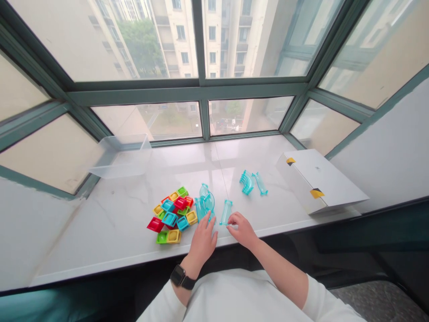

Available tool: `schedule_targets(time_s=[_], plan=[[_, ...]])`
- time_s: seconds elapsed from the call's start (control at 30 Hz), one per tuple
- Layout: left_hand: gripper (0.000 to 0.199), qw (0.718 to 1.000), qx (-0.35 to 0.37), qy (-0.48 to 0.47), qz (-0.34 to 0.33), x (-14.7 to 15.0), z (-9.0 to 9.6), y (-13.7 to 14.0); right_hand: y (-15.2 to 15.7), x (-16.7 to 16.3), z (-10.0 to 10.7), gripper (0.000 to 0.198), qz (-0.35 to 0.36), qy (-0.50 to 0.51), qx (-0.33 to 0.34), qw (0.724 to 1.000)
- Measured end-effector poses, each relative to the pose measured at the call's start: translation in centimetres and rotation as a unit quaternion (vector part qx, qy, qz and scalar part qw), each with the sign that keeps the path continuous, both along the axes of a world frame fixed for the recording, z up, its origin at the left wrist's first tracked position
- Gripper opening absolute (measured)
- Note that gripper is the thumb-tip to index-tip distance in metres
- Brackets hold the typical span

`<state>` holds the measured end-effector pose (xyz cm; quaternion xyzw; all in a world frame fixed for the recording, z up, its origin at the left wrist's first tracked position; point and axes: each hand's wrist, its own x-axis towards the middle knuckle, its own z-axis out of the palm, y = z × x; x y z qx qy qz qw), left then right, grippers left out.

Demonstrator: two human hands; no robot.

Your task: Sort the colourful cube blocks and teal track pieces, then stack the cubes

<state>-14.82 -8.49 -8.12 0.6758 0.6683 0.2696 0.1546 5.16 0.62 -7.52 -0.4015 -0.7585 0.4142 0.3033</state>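
Note:
My right hand (241, 230) pinches the near end of a straight, clear teal track piece (227, 211), which lies on the white sill. Stretched out flat, my left hand (203, 239) has its fingertips at the near edge of a small heap of clear teal pieces (205, 202); whether it touches them I cannot tell. Left of that heap is a pile of red, yellow, green and blue toy blocks (170, 219). Further back on the right lie several curved teal track pieces (247, 182) nested together, beside a separate teal track piece (260, 184).
A clear plastic bin (122, 165) stands at the back left by the window. On the right is a white box (321, 176) with yellow-and-black tabs. The sill's front edge (110, 267) runs just before me, and window frames (181, 96) border the back.

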Motion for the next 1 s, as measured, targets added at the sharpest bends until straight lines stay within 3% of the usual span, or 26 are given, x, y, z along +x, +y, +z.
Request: schedule_targets(time_s=[0.1,0.17,0.33,0.47,0.53,0.67,0.7,0.77,0.83,0.93,1.0], plan=[[0.05,1.0,0.004,0.004,-0.001,0.0,0.1,0.2,0.0,0.7,0.3,0.004,-0.025,0.062,-0.059,0.996],[0.048,1.0,0.004,0.011,0.001,0.1,0.2,0.3,-0.1,1.0,0.8,0.018,-0.051,0.13,-0.146,0.979],[0.043,1.0,0.017,0.001,0.009,0.3,1.6,0.6,-0.5,1.2,3.2,0.036,-0.085,0.299,-0.342,0.887],[0.036,0.988,0.005,-0.151,0.038,1.3,4.0,1.0,-1.2,1.1,5.0,0.037,-0.08,0.367,-0.438,0.817],[0.038,0.946,-0.052,-0.312,0.067,2.1,5.4,1.4,-1.8,0.8,5.4,0.039,-0.058,0.386,-0.481,0.785],[0.053,0.766,-0.153,-0.62,0.072,3.8,7.6,2.3,-3.0,-0.2,5.5,0.039,0.01,0.403,-0.529,0.747],[0.055,0.736,-0.161,-0.654,0.07,4.0,7.9,2.5,-3.3,-0.5,5.4,0.038,0.025,0.4,-0.532,0.746],[0.053,0.715,-0.168,-0.674,0.085,4.1,8.4,2.8,-3.7,-1.0,5.2,0.035,0.044,0.375,-0.524,0.764],[0.044,0.74,-0.151,-0.646,0.115,3.8,8.6,3.0,-3.8,-1.2,5.1,0.035,0.047,0.327,-0.494,0.804],[0.031,0.805,-0.094,-0.568,0.142,3.0,8.8,3.1,-3.4,-1.1,5.1,0.036,0.01,0.242,-0.419,0.875],[0.03,0.839,-0.066,-0.522,0.141,2.5,8.8,3.1,-2.9,-0.8,5.3,0.038,-0.026,0.212,-0.377,0.902]])
